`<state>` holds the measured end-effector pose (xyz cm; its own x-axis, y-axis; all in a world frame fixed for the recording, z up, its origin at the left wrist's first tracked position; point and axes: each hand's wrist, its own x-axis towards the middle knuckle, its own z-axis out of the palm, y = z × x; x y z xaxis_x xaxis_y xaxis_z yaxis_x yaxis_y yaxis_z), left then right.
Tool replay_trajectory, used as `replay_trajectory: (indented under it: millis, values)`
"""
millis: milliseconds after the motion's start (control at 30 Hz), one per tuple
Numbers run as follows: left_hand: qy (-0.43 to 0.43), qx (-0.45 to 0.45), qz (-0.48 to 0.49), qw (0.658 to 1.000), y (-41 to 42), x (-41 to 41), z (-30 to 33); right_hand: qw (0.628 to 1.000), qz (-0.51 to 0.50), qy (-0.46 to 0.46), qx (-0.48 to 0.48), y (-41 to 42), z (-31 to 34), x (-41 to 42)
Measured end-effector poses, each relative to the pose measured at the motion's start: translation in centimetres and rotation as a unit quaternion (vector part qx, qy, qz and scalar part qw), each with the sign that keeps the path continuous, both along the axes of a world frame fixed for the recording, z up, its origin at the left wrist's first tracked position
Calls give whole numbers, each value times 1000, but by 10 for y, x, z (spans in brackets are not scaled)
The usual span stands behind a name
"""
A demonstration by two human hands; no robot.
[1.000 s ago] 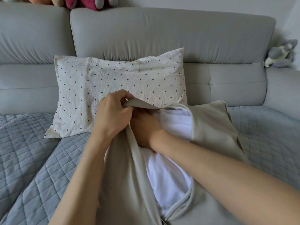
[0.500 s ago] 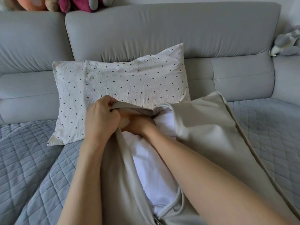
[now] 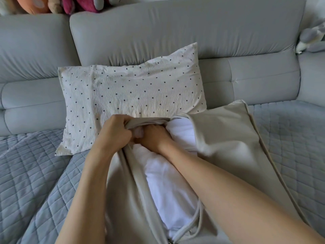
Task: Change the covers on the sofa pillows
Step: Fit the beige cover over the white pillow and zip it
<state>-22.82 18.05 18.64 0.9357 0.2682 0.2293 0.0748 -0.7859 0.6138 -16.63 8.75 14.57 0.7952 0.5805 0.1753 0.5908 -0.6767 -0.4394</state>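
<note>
A beige pillow cover (image 3: 226,138) lies across the sofa seat in front of me, unzipped along its length. A white inner pillow (image 3: 168,187) shows through the opening. My left hand (image 3: 116,132) is clenched on the cover's far left corner edge. My right hand (image 3: 154,138) is pushed inside the opening at that corner, gripping the white pillow; its fingertips are hidden under the fabric. Behind them a pillow in a cream cover with dark dots (image 3: 130,92) leans against the sofa back.
The grey sofa backrest (image 3: 175,29) runs across the top, with soft toys (image 3: 58,4) on its top left edge and a grey plush toy (image 3: 311,37) at the right. A blue-grey quilted throw (image 3: 28,173) covers the seat on both sides.
Both hands have shifted a little toward the dotted pillow, working the white pillow deeper into the beige cover's corner. The cover's right side has settled flatter on the seat.
</note>
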Motion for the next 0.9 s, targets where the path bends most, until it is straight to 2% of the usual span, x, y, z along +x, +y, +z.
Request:
replay_trajectory:
  millis: [67, 233, 400, 467, 600, 700, 833, 900]
  values:
    - [-43, 34, 53, 997, -4, -1, -1, 999, -9, 44, 7, -1, 0, 4]
    - [-164, 5, 174, 971, -6, 2, -2, 997, -5, 73, 18, 1, 2, 0]
    - [-206, 0, 183, 961, -7, 3, 1, 998, 9, 58, -27, 1, -2, -5]
    - [-209, -11, 182, 961, -9, 3, 1, 998, 26, 51, -11, -1, -3, -6]
    - [-206, -14, 155, 966, -11, 3, 4, 986, 17, 93, 139, -18, 7, -17]
    - [-205, -24, 146, 968, -11, 3, 5, 971, 11, 70, 228, -30, 6, -22]
    - [-214, -22, 128, 968, -16, 1, 6, 918, -59, 42, 391, -31, -2, -19]
    - [-214, -25, 122, 969, -16, 0, 8, 898, -70, 30, 434, -31, -1, -23]
